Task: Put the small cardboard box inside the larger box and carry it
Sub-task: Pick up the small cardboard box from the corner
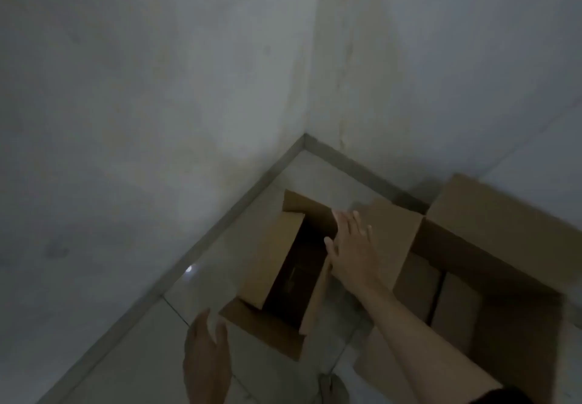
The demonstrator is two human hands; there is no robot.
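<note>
A small brown cardboard box (271,265) stands on the tiled floor in a room corner, its flaps open and its inside dark. A larger open cardboard box (491,236) stands to its right, against the right wall, with smaller boxes inside. My right hand (352,246) hovers flat, fingers spread, over the small box's right flap, holding nothing. Just in front of the small box's near-left corner is my left hand (206,350), open and not touching it.
Two pale walls meet in a corner (304,134) right behind the boxes. Glossy floor tiles (151,340) stretch toward me on the left. A foot (333,388) shows at the bottom edge, near the small box.
</note>
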